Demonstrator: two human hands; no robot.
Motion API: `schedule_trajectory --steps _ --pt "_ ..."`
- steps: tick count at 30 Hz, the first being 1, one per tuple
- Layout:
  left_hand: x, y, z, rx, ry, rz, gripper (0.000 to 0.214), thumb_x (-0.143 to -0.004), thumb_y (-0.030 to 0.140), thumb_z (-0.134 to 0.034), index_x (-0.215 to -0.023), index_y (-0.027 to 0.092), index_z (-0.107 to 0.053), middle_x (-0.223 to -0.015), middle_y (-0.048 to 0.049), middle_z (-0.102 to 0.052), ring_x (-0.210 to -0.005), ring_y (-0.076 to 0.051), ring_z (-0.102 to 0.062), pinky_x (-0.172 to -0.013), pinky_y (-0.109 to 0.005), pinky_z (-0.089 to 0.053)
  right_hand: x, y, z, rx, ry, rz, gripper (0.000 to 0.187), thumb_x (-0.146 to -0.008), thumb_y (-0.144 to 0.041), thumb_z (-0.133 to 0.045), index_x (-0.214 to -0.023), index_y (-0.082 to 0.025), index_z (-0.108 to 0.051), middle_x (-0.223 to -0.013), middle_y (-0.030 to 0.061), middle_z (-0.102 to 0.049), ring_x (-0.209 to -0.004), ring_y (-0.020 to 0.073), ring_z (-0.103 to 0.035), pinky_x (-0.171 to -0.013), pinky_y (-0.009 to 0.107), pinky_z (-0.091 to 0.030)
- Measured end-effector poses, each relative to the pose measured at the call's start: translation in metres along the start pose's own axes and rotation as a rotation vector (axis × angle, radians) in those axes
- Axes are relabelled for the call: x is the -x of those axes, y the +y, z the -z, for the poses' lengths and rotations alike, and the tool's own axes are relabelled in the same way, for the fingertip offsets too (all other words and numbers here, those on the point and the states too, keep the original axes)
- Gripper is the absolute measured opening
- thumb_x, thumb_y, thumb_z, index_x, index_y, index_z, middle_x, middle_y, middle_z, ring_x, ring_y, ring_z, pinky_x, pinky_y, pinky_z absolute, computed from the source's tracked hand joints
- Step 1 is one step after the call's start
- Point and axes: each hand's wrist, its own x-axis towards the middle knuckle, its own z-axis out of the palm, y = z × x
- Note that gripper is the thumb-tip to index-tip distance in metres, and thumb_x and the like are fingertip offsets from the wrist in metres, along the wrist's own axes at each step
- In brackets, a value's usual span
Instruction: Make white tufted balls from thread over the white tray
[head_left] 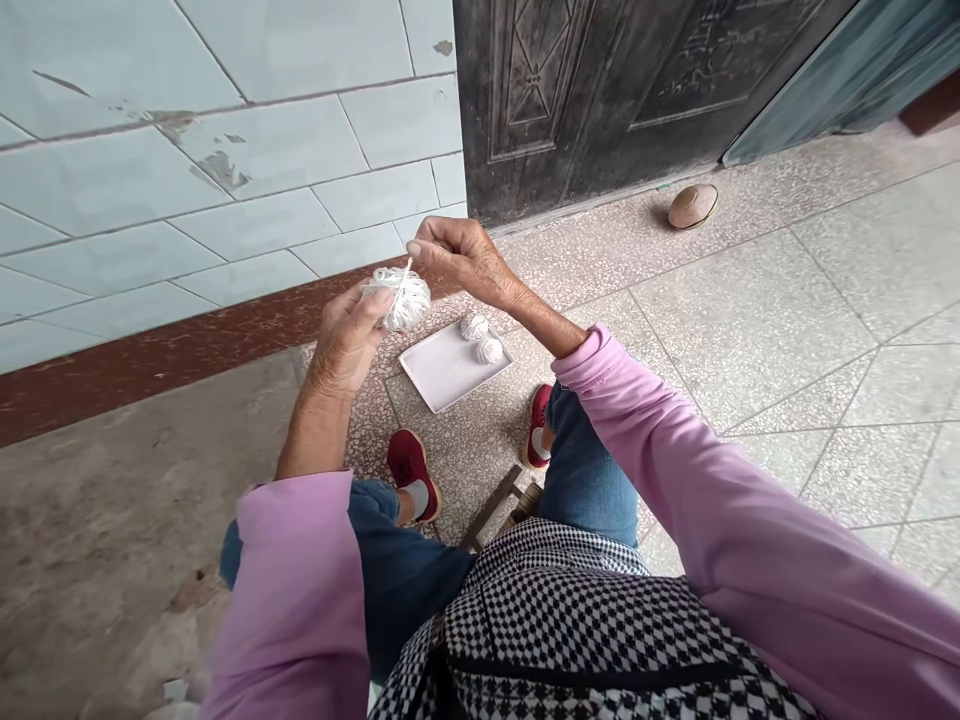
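Observation:
My left hand (pixel 346 340) is closed around a white ball of string (pixel 401 297), held up in front of me. My right hand (pixel 459 258) pinches the loose strand of white string (pixel 405 277) that runs down onto the ball. Below the hands, on the floor, lies a white rectangular tray (pixel 442 372) with two small white string balls (pixel 481 338) at its far right corner. I am seated, with pink sleeves, blue jeans and red shoes (pixel 411 468).
A pale tiled wall (pixel 225 170) with a dark red skirting stands at the left. A dark carved door (pixel 600 90) is ahead. A small round brown object (pixel 692 205) lies by the door. Speckled floor tiles spread to the right. A wooden stool edge (pixel 499 508) shows between my legs.

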Motion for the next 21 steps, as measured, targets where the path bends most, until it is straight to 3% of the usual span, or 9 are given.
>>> schedule_trajectory --steps 2,5,10,14,18,21 --pt "0.003 0.006 -0.005 -0.001 -0.038 0.006 0.068 -0.082 0.084 -0.112 -0.109 0.027 -0.086 -0.107 -0.0159 -0.088 -0.127 -0.046 -0.09 -0.094 -0.053 -0.08 -0.002 0.007 -0.002 -0.019 0.01 -0.01 0.067 -0.133 -0.068 -0.075 -0.086 -0.028 -0.049 -0.085 -0.004 -0.048 -0.087 0.0174 -0.044 -0.086 0.032 -0.049" --pt "0.005 0.012 -0.008 0.006 -0.064 0.017 0.08 -0.075 0.093 -0.113 -0.108 0.027 -0.084 -0.11 -0.0164 -0.088 -0.128 -0.049 -0.088 -0.087 -0.056 -0.081 -0.002 0.016 -0.012 -0.074 -0.022 -0.045 0.069 -0.133 -0.077 -0.069 -0.088 -0.029 -0.049 -0.086 -0.0032 -0.047 -0.087 0.0179 -0.045 -0.082 0.032 -0.047" --pt "-0.002 0.007 -0.003 0.065 -0.089 0.037 0.084 -0.072 0.085 -0.119 -0.117 0.025 -0.083 -0.116 -0.0157 -0.087 -0.133 -0.049 -0.084 -0.091 -0.061 -0.079 0.001 0.022 -0.032 -0.087 -0.016 -0.156 0.072 -0.131 -0.088 -0.066 -0.089 -0.03 -0.053 -0.084 -0.0029 -0.046 -0.087 0.0207 -0.043 -0.077 0.033 -0.045" --pt "-0.012 -0.001 0.005 0.076 -0.02 0.004 0.077 -0.072 0.07 -0.121 -0.12 0.028 -0.079 -0.126 -0.0126 -0.087 -0.134 -0.044 -0.083 -0.095 -0.057 -0.078 0.005 0.028 -0.039 -0.043 -0.014 -0.192 0.065 -0.138 -0.065 -0.065 -0.085 -0.029 -0.049 -0.084 -0.0029 -0.05 -0.088 0.0189 -0.048 -0.083 0.032 -0.047" --pt "-0.021 -0.002 0.014 0.044 0.052 -0.06 0.068 -0.077 0.066 -0.119 -0.114 0.029 -0.075 -0.123 -0.0091 -0.088 -0.14 -0.041 -0.083 -0.1 -0.05 -0.076 0.014 0.036 -0.043 0.072 -0.158 -0.163 0.044 -0.135 -0.032 -0.066 -0.091 -0.024 -0.063 -0.09 -0.0009 -0.064 -0.093 0.0189 -0.059 -0.097 0.033 -0.052" --pt "-0.02 -0.002 0.009 0.056 0.063 -0.071 0.067 -0.074 0.065 -0.118 -0.112 0.03 -0.075 -0.119 -0.0092 -0.087 -0.134 -0.04 -0.085 -0.1 -0.05 -0.075 0.02 0.039 -0.046 0.091 -0.199 -0.144 0.038 -0.132 -0.027 -0.069 -0.095 -0.023 -0.068 -0.088 -0.0009 -0.066 -0.094 0.0209 -0.064 -0.099 0.034 -0.054"
